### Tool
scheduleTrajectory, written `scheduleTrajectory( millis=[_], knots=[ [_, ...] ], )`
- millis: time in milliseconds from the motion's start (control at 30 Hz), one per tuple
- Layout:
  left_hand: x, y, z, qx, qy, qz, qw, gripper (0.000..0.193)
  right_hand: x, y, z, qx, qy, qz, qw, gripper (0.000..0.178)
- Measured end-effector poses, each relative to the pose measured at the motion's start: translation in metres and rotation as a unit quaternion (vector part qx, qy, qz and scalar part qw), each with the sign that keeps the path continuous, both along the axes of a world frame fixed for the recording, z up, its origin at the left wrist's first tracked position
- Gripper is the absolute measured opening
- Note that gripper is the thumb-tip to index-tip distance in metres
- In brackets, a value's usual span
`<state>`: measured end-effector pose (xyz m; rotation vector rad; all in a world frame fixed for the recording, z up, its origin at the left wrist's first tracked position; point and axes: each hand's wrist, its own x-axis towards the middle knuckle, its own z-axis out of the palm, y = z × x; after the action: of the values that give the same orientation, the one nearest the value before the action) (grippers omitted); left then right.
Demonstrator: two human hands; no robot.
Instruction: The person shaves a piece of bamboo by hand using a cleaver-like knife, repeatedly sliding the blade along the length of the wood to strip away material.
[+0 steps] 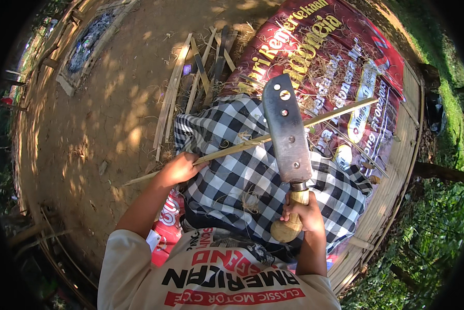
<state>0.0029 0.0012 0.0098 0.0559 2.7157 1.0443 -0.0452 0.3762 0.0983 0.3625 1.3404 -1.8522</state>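
Bamboo strip lay across checkered cloth; I judged it light, springy. My left hand fingers wrapped strip's near end; right hand fisted around cleaver handle.

Single head-worn fisheye view, looking steeply down over own chest at lap, close. Dirt ground upper left, grass right; rim dark, probably lens edge.

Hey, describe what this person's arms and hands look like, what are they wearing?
Both arms are bare from the elbow down. The left hand and right hand wear no gloves, and no rings or watch show. Short white sleeves of a T-shirt with red and black print cover the upper arms.
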Motion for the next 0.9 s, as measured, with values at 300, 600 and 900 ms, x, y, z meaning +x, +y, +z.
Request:
scheduleTrajectory(
  millis=[300, 600, 900],
  knots=[
    [-0.009, 0.006, 0.01, -0.052, 0.004, -0.014, 0.999, 0.035, 0.011, -0.011, -0.023, 0.1, 0.077, 0.148, 0.981, 0.019],
    [-0.012, 0.008, 0.011, -0.034, 0.02, 0.001, 0.999, 0.037, 0.004, 0.0, -0.009, -0.003, -0.019, 0.063, 0.998, 0.025],
    [-0.012, 0.006, 0.014, -0.018, -0.007, 0.005, 1.0, 0.04, 0.008, -0.012, -0.004, -0.086, -0.092, 0.016, 0.992, 0.024]
  ],
)
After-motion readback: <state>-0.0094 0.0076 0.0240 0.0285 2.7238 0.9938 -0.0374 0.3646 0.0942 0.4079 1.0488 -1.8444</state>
